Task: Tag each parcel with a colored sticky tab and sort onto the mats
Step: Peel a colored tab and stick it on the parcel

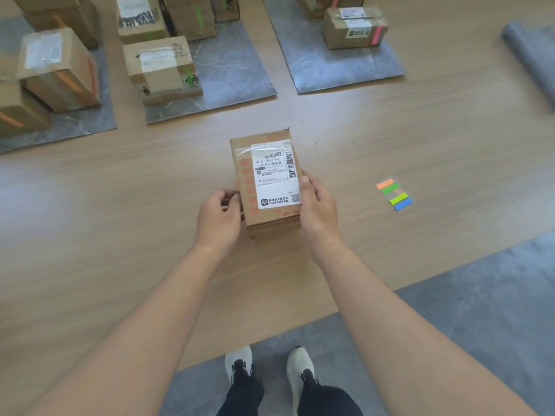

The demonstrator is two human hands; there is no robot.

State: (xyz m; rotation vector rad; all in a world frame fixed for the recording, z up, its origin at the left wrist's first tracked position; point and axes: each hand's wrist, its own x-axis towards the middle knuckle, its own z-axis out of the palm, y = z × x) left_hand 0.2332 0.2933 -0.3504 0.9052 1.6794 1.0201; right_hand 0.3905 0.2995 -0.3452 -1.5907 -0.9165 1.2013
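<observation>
- Both forearms reach forward, palms turned toward each other, either side of one parcel (pixel 271 178).
- The right hand (pixel 318 210) grasps the parcel's right edge, thumb lying over the white label.
- The left hand (pixel 219 216) has its fingers curled against the left edge, clasping it.
- The parcel sits between the hands, over the wooden floor (pixel 120 205).
- The sticky tabs (pixel 394 193) lie on the floor, well to its right.

You look down on a floor (pixel 420 139) of pale wood-look planks, the grain running about left to right. At the bottom of your view it meets a darker grey surface (pixel 480 310) along a slanted edge. The light is soft and even.
</observation>
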